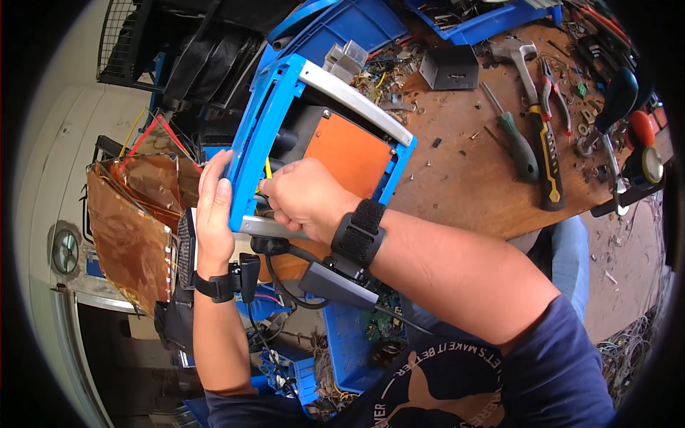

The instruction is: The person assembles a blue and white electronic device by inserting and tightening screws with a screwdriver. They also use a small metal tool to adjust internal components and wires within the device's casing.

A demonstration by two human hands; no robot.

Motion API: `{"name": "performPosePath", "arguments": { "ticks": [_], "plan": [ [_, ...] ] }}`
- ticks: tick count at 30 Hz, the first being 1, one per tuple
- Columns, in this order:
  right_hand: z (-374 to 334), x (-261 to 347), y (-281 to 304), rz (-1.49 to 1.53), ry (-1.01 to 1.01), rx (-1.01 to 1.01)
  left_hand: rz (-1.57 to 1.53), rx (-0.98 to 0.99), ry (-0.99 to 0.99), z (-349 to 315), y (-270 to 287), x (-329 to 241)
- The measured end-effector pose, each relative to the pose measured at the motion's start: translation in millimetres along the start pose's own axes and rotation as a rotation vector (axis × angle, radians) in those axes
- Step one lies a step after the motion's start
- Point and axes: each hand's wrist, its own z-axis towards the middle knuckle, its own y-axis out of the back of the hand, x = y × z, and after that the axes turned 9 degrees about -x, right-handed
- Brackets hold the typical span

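Watching remotely, I see the left hand (pixel 214 225) straight-fingered against the blue frame (pixel 250 171); the right hand (pixel 308 194) curls inside, fingertips partly hidden, its grip unclear.

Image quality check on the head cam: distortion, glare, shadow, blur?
Head view: fisheye bows the pale wall along the left rim, corners go black; sheen on the copper-coloured sheet; shadow inside the blue frame hides detail; right hand and orange panel show no obvious blur.
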Motion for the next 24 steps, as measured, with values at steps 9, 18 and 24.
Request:
{"name": "performPosePath", "arguments": {
  "ticks": [9, 18, 24],
  "plan": [
    [-4.7, -8.6, 21.5, -0.421, 0.419, -0.068, 0.458, -0.018, -0.213, 2.8, -9.2, -56.2],
    [-1.9, 43.9, 32.8, -0.047, 0.133, 0.004, 0.479, -0.049, -0.081, 9.9, -22.2, -67.2],
    [2.3, 43.8, 8.6, -0.017, 0.068, 0.054, 0.318, -0.056, 0.025, 12.0, -22.6, -52.3]
  ]
}}
